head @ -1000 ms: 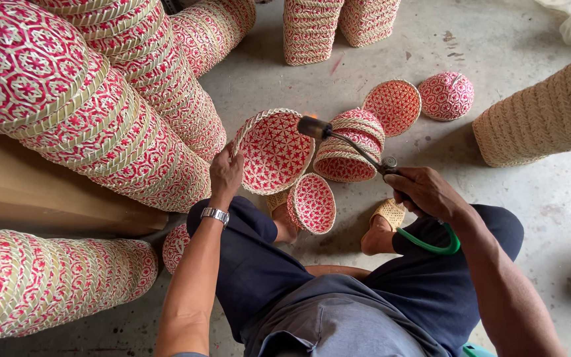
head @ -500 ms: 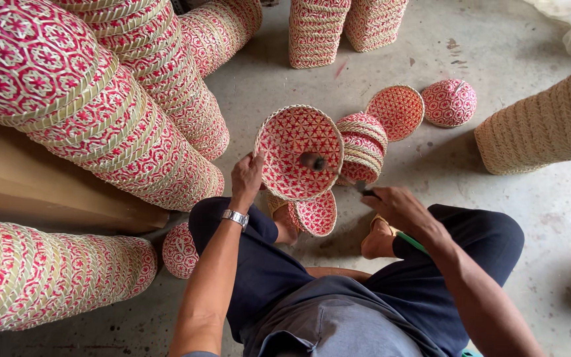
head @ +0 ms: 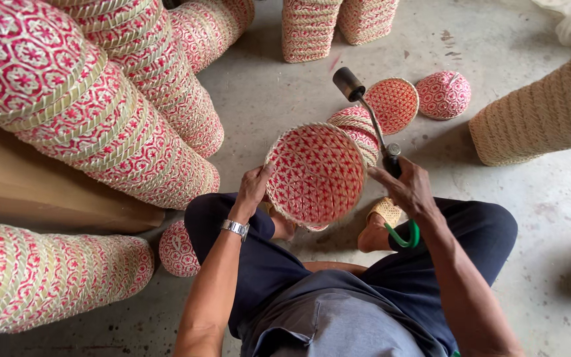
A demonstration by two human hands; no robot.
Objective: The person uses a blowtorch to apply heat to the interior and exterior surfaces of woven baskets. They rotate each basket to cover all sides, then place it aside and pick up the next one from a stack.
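Since the earlier frame, the torch [head: 368, 116] has swung up out of the basket, and its dark nozzle now points away above the rim. The woven basket [head: 315, 173] has tilted so that its red-and-straw inside faces the camera.

Left hand [head: 254, 187]: closed on the left rim of the basket, thumb on the inner face, holding the basket upright on its edge above the person's lap. A metal wristwatch [head: 236, 229] sits on that wrist.

Right hand [head: 408, 190]: closed around the handle of the torch, just beside the right rim of the basket. A green hose [head: 404, 236] loops below this hand.

Behind the held basket, a small stack of similar baskets [head: 359, 125] stands on the concrete floor [head: 285, 92]. Near it lie a flat round lid [head: 392, 104] and a domed lid [head: 443, 94]. Long nested stacks of patterned baskets [head: 100, 112] lie on their sides at left. A plain straw-coloured stack [head: 540, 119] lies at right.
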